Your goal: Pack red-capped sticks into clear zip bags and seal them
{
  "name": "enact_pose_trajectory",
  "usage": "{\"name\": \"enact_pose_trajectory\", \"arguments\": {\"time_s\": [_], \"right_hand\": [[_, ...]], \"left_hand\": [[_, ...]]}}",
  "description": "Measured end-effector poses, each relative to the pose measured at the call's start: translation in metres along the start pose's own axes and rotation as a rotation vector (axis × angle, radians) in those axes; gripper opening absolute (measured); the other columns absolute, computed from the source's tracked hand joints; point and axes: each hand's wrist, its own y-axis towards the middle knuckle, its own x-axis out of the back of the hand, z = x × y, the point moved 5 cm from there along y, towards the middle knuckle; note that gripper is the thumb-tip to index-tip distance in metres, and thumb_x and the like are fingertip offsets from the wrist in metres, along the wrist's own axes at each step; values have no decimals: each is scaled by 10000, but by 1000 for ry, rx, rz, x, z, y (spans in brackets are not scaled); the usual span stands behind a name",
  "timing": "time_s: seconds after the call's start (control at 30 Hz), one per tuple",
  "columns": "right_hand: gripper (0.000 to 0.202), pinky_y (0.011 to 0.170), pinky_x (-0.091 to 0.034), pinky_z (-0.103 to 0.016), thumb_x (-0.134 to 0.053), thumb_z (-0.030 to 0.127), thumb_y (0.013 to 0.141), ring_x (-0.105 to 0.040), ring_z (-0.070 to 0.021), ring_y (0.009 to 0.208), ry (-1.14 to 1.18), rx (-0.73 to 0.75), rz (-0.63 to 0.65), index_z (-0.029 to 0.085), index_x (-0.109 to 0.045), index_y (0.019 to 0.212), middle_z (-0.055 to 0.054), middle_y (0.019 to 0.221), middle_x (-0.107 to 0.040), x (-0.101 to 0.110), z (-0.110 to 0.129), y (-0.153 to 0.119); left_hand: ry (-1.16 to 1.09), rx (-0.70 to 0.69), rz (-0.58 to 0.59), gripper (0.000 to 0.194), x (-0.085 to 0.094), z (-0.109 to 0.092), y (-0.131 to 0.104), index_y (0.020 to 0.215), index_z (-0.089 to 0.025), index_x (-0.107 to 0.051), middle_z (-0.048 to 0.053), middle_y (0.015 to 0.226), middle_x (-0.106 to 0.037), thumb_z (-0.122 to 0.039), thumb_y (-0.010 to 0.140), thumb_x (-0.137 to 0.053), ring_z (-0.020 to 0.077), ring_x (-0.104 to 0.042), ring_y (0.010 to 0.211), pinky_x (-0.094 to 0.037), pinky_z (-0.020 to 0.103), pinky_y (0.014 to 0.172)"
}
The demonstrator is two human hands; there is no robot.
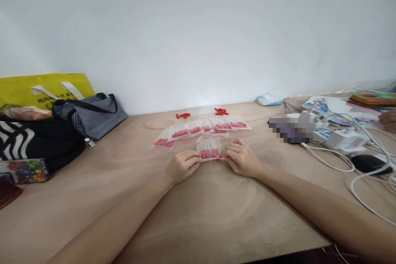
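A small clear zip bag (209, 144) lies on the table in front of me, with several red cylinder-like pieces (211, 154) lined up along its near edge. My left hand (185, 166) pinches the bag's near left corner. The fingers of my right hand (241, 158) are curled closed on its near right corner. Just beyond is an overlapping row of similar filled bags (198, 128). Behind that row lie two loose groups of red pieces, a left pile (183, 115) and a right pile (221, 111), with flat clear bags (201, 111) between them.
On the left stand a striped bag (93, 116), a yellow bag (18, 90) and a black bag (58, 144). The right side holds a pixelated phone (289, 130), white chargers (346, 139) with cables, and a black mouse (371, 164). Another person's hand (388, 119) shows at the right edge.
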Motion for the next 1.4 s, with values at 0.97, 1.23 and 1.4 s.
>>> {"name": "enact_pose_trajectory", "arguments": {"time_s": [0.97,1.23,1.4], "right_hand": [[192,680,-300,-278,-438,207,822,-450,-110,586,-64,51,-29,158,-522,657,0,580,-533,-5,-1,4],[201,693,-309,-274,-440,162,825,-444,-112,607,-140,144,-89,169,-551,658,2,590,-549,-3,9,8],[174,698,-309,-277,-451,148,810,-440,-102,578,-130,107,-100,161,-541,661,8,567,-534,-1,7,7]], "left_hand": [[148,-253,-85,156,-28,-19,30,772,-194,-654,28,793,-690,-176,815,-505,154,-623,735,-461,286,665],[184,-374,-214,72,-22,-22,28,751,-171,-616,6,744,-687,-142,776,-555,126,-614,674,-451,279,664],[212,-384,-237,42,-15,-21,23,782,-168,-613,12,764,-689,-149,764,-580,132,-617,693,-461,277,661]]}}
